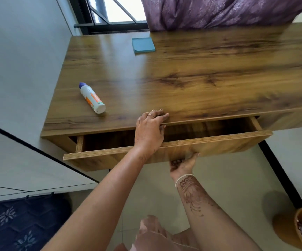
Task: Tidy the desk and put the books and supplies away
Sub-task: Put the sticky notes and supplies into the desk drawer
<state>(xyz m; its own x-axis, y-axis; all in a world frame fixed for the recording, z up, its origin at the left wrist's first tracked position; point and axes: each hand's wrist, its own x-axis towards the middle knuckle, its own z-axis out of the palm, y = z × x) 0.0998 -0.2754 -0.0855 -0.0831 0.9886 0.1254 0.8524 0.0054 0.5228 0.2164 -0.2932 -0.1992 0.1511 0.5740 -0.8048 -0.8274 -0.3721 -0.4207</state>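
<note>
Left hand point(151, 127) resting, right hand point(182, 163) gripping drawer point(219, 147)

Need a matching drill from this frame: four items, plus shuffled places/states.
Items:
1. bottle
2. blue pad
3. left hand
4. right hand

Places/states:
A. grips the lower edge of the open drawer front
B. lying on its side, left part of the desk
C. rests on the desk's front edge, above the drawer
D. flat at the desk's far side, beside the purple curtain

Pairs: 1-B, 2-D, 3-C, 4-A
</note>
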